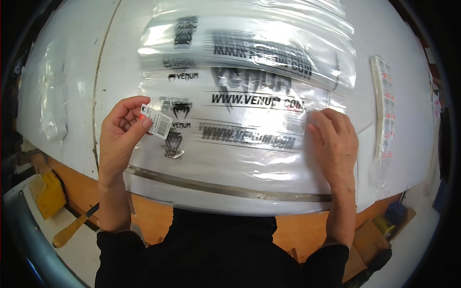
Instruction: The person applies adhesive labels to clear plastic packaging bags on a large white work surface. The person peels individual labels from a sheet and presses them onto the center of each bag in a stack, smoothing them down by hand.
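My left hand (126, 126) pinches a small white barcode label (157, 122) with a red patch, between thumb and fingers. It is held over the left side of a stack of clear plastic bags (230, 165) printed with black logos and lettering. At the stack's right edge, my right hand (334, 139) is closed, its bent fingers pointing onto the bag. Whatever its fingertips hold is hidden. Beside them, another barcode label (294, 126) shows faintly on the bag's right side.
More clear bags (254, 24) overlap farther back on the white table (122, 72). A strip of label sheets (384, 108) lies at the right, clear plastic (53, 91) at the far left. A metal strip (216, 188) runs along the near edge. Below left are a wooden-handled tool (72, 231) and a yellow object (49, 194).
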### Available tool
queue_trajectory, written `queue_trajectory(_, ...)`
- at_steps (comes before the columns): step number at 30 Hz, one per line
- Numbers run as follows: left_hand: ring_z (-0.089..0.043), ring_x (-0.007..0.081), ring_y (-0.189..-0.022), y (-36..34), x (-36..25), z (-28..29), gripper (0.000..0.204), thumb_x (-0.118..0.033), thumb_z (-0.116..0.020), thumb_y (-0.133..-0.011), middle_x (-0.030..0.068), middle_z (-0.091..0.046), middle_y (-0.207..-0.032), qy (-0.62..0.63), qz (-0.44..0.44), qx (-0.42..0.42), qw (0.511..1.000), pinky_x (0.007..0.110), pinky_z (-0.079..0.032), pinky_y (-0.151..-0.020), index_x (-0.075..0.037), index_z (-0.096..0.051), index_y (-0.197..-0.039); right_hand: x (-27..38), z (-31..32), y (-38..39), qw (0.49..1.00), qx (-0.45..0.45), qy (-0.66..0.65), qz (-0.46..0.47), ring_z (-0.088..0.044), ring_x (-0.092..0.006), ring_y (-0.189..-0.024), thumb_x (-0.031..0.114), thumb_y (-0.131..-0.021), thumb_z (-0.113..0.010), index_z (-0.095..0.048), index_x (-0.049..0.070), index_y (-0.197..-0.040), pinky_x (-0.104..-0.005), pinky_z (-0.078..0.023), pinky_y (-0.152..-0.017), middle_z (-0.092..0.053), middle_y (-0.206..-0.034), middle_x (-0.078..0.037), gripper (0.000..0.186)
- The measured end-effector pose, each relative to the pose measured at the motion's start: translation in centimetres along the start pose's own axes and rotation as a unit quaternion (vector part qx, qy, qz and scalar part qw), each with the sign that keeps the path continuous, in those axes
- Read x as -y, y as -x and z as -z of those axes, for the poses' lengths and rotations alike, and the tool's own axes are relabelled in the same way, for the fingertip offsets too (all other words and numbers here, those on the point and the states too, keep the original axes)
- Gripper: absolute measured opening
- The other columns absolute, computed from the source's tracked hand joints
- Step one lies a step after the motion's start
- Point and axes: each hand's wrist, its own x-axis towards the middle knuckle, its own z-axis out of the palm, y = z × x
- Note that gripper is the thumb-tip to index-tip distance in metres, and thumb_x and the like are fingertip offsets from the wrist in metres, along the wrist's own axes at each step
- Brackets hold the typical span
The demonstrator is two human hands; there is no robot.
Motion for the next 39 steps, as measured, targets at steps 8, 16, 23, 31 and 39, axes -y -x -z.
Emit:
queue_trajectory(8, -0.064, 0.0082, -0.088, 0.4, 1.3, 0.3, 0.035, -0.003, -0.066, -0.094, 0.0052, -0.068, -0.099, 0.038, 0.03, -0.009, 0.999, 0.023, -0.055, -0.078, 0.004, -0.058, -0.128, -0.1, -2.0, -1.2, 0.999, -0.012, -0.036, -0.027, -0.061, -0.0318, -0.1, 0.015, -0.077, -0.08, -0.068, 0.008, -0.113, -0.043, -0.049, -0.086, -0.065, -0.107, -0.01, 0.039)
queue_trajectory(16, -0.064, 0.0076, -0.087, 0.4, 2.1, 0.1, 0.034, -0.002, -0.065, -0.094, 0.0048, -0.068, -0.1, 0.051, 0.025, 0.007, 0.998, 0.023, -0.054, -0.079, 0.004, -0.058, -0.127, -0.6, -3.0, -1.6, 0.996, -0.039, -0.071, -0.04, -0.062, -0.0262, -0.1, 0.008, -0.077, -0.081, -0.076, 0.008, -0.109, -0.036, -0.052, -0.085, -0.067, -0.11, -0.008, 0.033)
queue_trajectory(23, -0.065, 0.008, -0.089, 0.7, 2.2, -0.4, 0.035, -0.002, -0.065, -0.094, 0.0049, -0.069, -0.101, 0.046, 0.02, 0.005, 0.999, 0.023, -0.054, -0.081, 0.004, -0.057, -0.128, -1.1, -4.0, -1.8, 0.98, -0.107, -0.162, -0.053, -0.064, -0.0264, -0.089, 0.006, -0.075, -0.078, -0.074, 0.006, -0.087, -0.0379, -0.051, -0.079, -0.069, -0.091, -0.005, 0.012)
queue_trajectory(31, -0.064, 0.0081, -0.088, 1.1, 2.5, -0.1, 0.035, -0.003, -0.066, -0.095, 0.0037, -0.068, -0.099, 0.056, 0.021, 0.018, 0.998, 0.023, -0.054, -0.081, 0.003, -0.057, -0.128, -1.2, -3.8, -1.4, 0.984, -0.105, -0.138, -0.037, -0.064, -0.0298, -0.094, 0.004, -0.078, -0.075, -0.074, 0.006, -0.095, -0.0405, -0.051, -0.083, -0.069, -0.097, -0.008, 0.017)
queue_trajectory(39, -0.063, 0.0076, -0.089, 1.2, 2.6, -0.1, 0.035, -0.004, -0.067, -0.094, 0.0031, -0.067, -0.099, 0.042, 0.018, 0.009, 0.999, 0.023, -0.054, -0.082, 0.003, -0.058, -0.128, -0.9, -2.8, -1.2, 0.994, -0.062, -0.095, 0.005, -0.062, -0.0324, -0.105, 0.006, -0.082, -0.072, -0.069, 0.007, -0.11, -0.0433, -0.049, -0.091, -0.065, -0.115, -0.011, 0.028)
